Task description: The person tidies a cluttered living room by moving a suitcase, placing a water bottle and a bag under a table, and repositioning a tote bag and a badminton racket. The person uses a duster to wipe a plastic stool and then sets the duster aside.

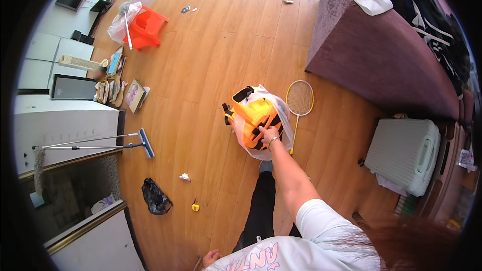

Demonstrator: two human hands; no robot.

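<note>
An orange bag [250, 120] with black straps and buckles sits on the wooden floor in front of me, partly inside a translucent white plastic bag [263, 154]. My right hand [269, 134], a bracelet at its wrist, reaches down onto the orange bag's near side. Its fingers are bent at a black strap there and appear to grip it. Down by my shirt at the bottom edge, my left hand [212, 258] shows only curled fingers, so whether it holds anything is unclear. A badminton racket [300, 98] lies just right of the plastic bag.
A grey suitcase [395, 154] and a purple sofa [376, 56] stand at right. On the left are a red plastic stool [147, 26], a mop [145, 143] and a picture book [133, 96]. A black plastic bag [155, 195], crumpled tissue [184, 176] and yellow tape measure [195, 207] lie on the floor.
</note>
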